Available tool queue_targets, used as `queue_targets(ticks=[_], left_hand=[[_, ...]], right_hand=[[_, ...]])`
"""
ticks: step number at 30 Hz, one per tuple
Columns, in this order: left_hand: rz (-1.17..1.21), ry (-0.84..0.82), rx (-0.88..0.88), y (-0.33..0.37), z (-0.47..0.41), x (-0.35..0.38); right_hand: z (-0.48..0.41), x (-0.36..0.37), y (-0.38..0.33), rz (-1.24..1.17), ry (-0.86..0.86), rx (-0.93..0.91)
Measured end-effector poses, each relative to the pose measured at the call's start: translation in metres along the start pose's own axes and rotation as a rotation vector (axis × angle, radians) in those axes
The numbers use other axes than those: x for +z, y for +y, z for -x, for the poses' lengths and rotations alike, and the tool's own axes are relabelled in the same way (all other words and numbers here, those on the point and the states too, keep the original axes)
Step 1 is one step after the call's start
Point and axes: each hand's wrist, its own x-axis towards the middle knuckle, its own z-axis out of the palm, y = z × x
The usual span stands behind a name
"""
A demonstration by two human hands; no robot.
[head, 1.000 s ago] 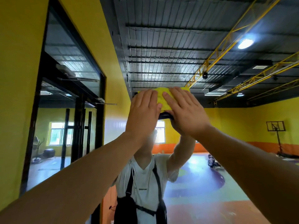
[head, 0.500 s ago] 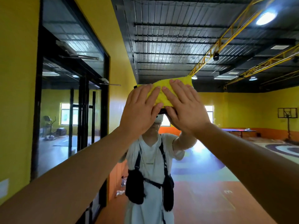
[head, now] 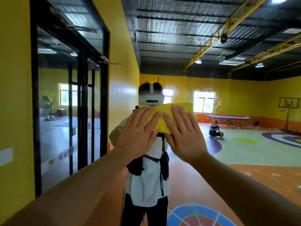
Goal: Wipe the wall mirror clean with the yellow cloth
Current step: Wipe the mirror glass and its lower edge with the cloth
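Your left hand (head: 138,136) and right hand (head: 184,137) lay flat, fingers straight, pressing yellow cloth (head: 164,119) against wall mirror (head: 236,98), just below reflected headset (head: 151,99). Risk: cloth pinned, not gripped. Uneven pressure could let it slip or bunch, leaving streaks.

On my feed the wall mirror (head: 228,98) gives me the wearer's reflection: a white headset (head: 150,98) with a white strap running up over the crown. Just below the headset I see a white short-sleeved shirt (head: 146,190), crossed by black harness straps (head: 162,144) that carry black pouches (head: 135,167) at both sides. Further below the headset come black trousers (head: 130,214). Both forearms (head: 73,185) are bare
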Motion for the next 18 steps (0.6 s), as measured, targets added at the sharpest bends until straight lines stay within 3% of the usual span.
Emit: queue_targets(ticks=[7,18], left_hand=[[0.056,-0.051,0.039,0.028,0.08,0.005],[-0.046,-0.173,0.129,0.078,0.235,0.019]], right_hand=[[0.08,0.009,-0.038,-0.002,-0.037,-0.039],[0.221,0.019,-0.111,-0.046,-0.108,-0.096]])
